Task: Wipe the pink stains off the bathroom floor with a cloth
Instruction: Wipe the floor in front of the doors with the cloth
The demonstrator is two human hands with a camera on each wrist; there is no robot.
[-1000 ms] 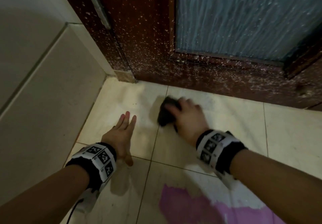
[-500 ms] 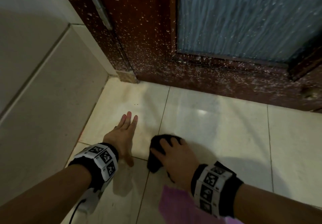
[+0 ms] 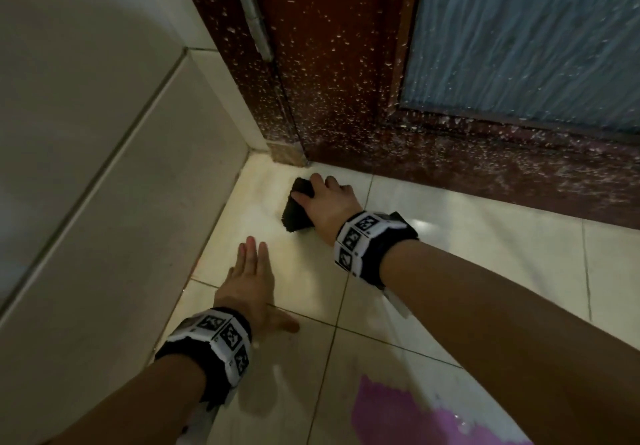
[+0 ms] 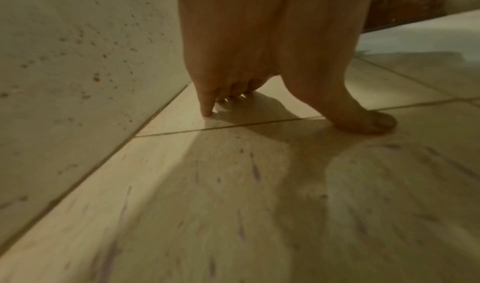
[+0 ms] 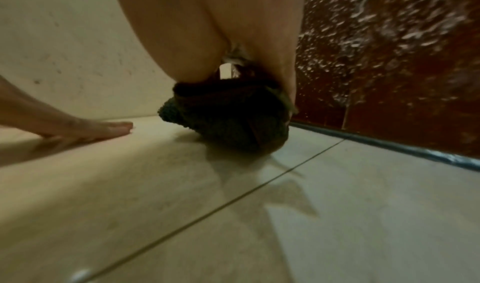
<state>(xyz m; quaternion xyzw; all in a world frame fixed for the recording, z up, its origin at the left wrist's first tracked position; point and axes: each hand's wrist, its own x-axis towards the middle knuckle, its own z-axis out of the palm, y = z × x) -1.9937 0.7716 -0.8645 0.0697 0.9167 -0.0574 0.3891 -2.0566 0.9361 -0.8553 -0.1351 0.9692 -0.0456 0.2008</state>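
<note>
right hand [image 3: 327, 207] clutching dark nubbly cloth [image 3: 297, 209], left hand [image 3: 246, 287] flat on floor [image 3: 467, 271]

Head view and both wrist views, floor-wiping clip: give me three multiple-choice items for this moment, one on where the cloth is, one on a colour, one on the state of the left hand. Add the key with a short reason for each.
1. Where is the cloth?
A. On the pink stain
B. On the floor near the corner where wall and door meet
C. Hanging on the door

2. What colour is the stain at the near edge of the floor?
A. Pink-purple
B. Green
C. Yellow

3. How is the left hand?
A. Gripping the cloth
B. Raised off the floor in a fist
C. Flat on the tiles, fingers straight

Key: 1 B, the right hand grips the dark cloth just short of the door, far from the stain. 2 A, the patch shows pink-purple in the head view. 3 C, the head view shows it spread on the tile, holding nothing.
</note>
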